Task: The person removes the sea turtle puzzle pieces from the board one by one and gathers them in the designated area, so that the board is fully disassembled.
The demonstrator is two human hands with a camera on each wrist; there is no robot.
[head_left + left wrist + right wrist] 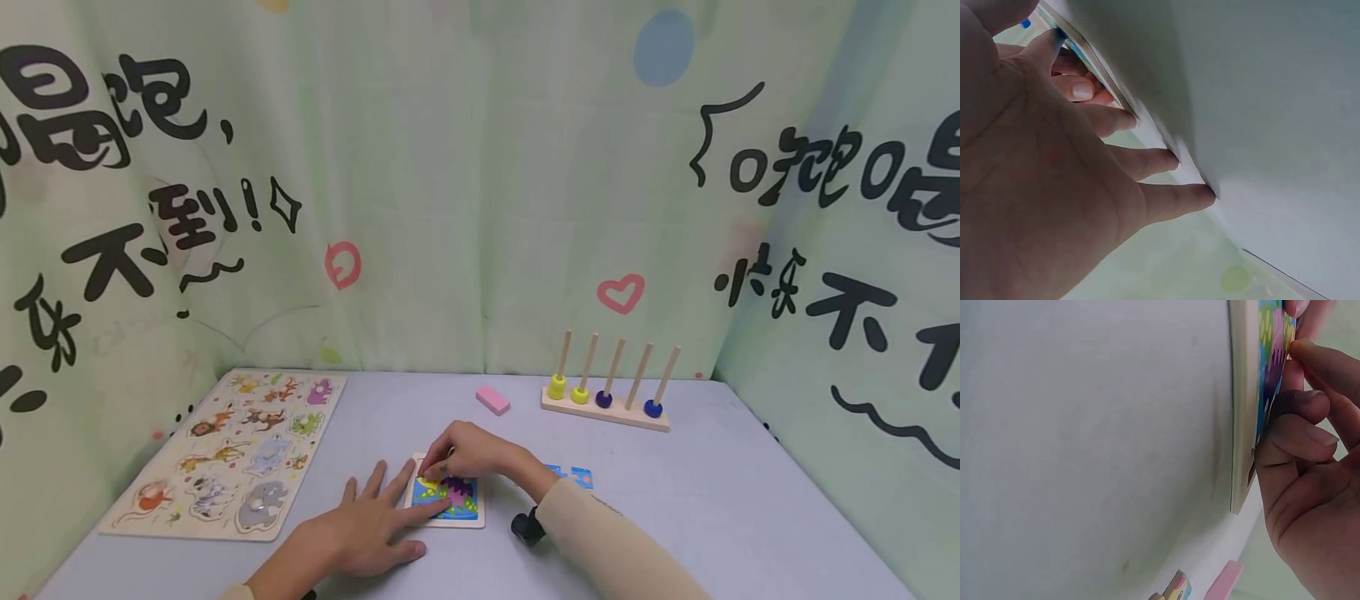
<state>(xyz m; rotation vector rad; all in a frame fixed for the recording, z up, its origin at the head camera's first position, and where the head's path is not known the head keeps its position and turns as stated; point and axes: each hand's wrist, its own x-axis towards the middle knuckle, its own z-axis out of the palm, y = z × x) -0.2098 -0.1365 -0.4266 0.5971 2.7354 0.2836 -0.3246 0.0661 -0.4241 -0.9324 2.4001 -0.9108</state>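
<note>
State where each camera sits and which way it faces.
Head: worn on the head, facing forward and down over the table; left hand, right hand and sleeves show.
Left wrist: worn there, facing along the left hand toward the puzzle; mostly that hand shows.
Right wrist: worn there, facing the puzzle and table; mostly the right hand shows.
Head and right wrist share the pink block.

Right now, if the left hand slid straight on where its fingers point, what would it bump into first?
The left hand would first meet the small puzzle, which its index finger touches. Beyond that, probably the right hand, though depth is hard to judge.
</note>
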